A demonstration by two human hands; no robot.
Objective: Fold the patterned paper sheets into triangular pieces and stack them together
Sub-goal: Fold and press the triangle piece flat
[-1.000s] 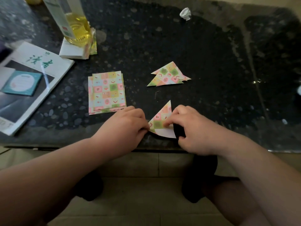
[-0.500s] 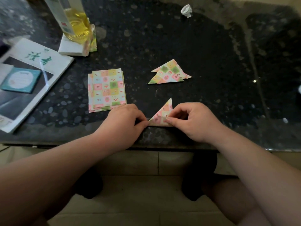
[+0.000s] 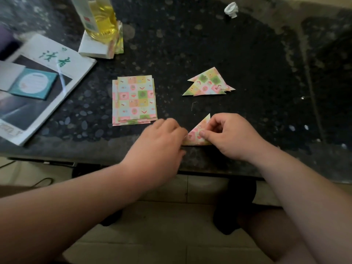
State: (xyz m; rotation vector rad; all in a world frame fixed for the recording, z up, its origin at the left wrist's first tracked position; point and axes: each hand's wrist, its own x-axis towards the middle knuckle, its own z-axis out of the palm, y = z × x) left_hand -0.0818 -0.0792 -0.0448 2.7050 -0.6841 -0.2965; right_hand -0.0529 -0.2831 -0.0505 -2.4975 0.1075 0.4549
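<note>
Lower centre of frame, at near edge of dark speckled worktop (image 3: 190, 44): small folded triangle (image 3: 196, 137) lying flat. Left hand (image 3: 162, 141), blurred, fingers (image 3: 178, 130) curled onto triangle's left corner. Right hand (image 3: 228, 136) pinches its right side, thumb on top. Further in, left of centre: stack of flat patterned sheets (image 3: 134, 100). Right of that, apart: pile of finished triangles (image 3: 208, 83), overlapping. Left edge: magazine (image 3: 57, 60). Upper left: bottle of yellow liquid (image 3: 101, 18). Top right: crumpled white paper (image 3: 231, 9)
</note>
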